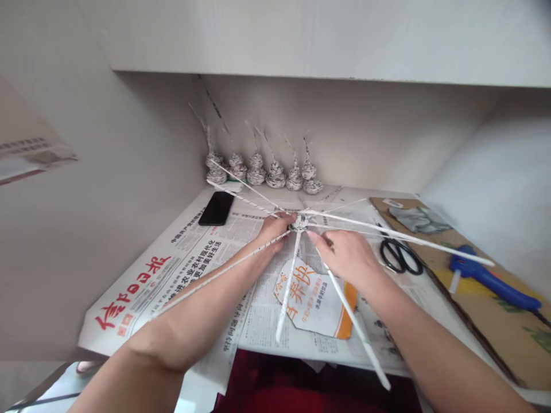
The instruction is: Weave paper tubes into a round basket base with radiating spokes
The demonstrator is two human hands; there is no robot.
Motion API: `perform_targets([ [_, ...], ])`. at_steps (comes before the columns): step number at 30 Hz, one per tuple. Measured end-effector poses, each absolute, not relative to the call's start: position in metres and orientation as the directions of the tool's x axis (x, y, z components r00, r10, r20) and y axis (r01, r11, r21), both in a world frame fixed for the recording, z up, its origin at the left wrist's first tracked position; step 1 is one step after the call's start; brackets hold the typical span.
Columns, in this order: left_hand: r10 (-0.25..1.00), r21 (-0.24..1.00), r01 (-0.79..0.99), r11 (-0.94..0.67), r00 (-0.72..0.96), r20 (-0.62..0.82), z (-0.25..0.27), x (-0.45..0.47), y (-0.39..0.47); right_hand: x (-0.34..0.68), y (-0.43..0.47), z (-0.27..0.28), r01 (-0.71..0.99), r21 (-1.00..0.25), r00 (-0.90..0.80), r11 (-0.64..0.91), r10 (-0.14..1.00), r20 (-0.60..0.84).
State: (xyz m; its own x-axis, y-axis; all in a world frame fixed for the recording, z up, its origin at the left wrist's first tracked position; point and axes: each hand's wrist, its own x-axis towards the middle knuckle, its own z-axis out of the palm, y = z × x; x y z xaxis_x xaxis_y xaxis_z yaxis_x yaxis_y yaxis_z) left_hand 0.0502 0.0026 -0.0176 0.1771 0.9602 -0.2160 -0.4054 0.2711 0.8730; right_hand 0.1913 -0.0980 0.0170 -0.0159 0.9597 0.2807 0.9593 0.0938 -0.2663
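Hub [300, 222]: one small woven centre, between the two hands, over the newspaper [189, 252]
Rods [291, 281]: at least eight, fanned out from the hub, perhaps so none tangles; overlaps on the far side hide the exact count
Left hand [278, 230]: grip pinching the hub's left side, likely to steady it
Right hand [346, 249]: fingertips at the hub's near right edge, beside a rod; whether that grip is closed, I cannot tell
Newspaper: spread over the tabletop [434, 292], probably as cover; sheets uncounted
Card [316, 301]: one, lying below the rods
Gourds [257, 174]: six, rowed along the back, seemingly out of the way
Phone [216, 207]: one, left of the hub
Scissors [403, 259]: one pair, near the right hand, presumably for easy reach
Glue gun [495, 284]: one, resting on cardboard [508, 344], likely to shield the tabletop
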Motion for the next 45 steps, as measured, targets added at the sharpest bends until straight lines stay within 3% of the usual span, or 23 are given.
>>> perform_targets([
  [3,0.959,0.88,-0.394,0.265,0.204,-0.197,-0.018,0.051,0.002,0.195,-0.086,0.003,0.764,-0.645,0.088,-0.013,0.993,0.084],
  [5,0.947,0.882,-0.382,0.275,0.265,-0.181,-0.019,0.051,0.0,0.196,-0.077,-0.005,0.407,-0.908,0.13,-0.103,0.99,-0.054],
  [6,0.939,0.881,-0.379,0.283,0.296,-0.175,-0.019,0.052,-0.001,0.195,-0.073,-0.009,0.203,-0.969,0.129,-0.139,0.985,-0.115],
  [8,0.919,0.877,-0.37,0.305,0.356,-0.17,-0.02,0.052,-0.003,0.192,-0.066,-0.013,-0.135,-0.979,0.132,-0.154,0.976,-0.172],
  [11,0.902,0.887,-0.347,0.306,0.405,-0.153,-0.023,0.053,-0.005,0.187,-0.061,-0.017,-0.344,-0.938,0.249,-0.04,0.959,-0.132],
  [19,0.91,0.911,-0.301,0.282,0.386,-0.154,-0.029,0.057,-0.008,0.207,-0.053,-0.011,-0.183,-0.966,0.456,0.185,0.886,0.083],
  [24,0.911,0.911,-0.301,0.281,0.382,-0.155,-0.028,0.059,-0.011,0.213,-0.057,-0.018,-0.074,-0.995,0.226,-0.071,0.97,-0.087],
  [27,0.901,0.92,-0.275,0.279,0.405,-0.153,-0.026,0.059,-0.014,0.206,-0.062,-0.023,-0.112,-0.99,0.144,-0.082,0.985,-0.098],
  [36,0.907,0.952,-0.208,0.223,0.401,-0.125,-0.021,0.06,-0.02,0.201,-0.061,-0.031,-0.121,-0.992,0.297,-0.021,0.953,-0.056],
  [45,0.941,0.983,-0.152,0.107,0.333,-0.051,-0.023,0.06,-0.021,0.2,-0.064,-0.03,-0.13,-0.989,0.352,-0.071,0.929,-0.113],
])
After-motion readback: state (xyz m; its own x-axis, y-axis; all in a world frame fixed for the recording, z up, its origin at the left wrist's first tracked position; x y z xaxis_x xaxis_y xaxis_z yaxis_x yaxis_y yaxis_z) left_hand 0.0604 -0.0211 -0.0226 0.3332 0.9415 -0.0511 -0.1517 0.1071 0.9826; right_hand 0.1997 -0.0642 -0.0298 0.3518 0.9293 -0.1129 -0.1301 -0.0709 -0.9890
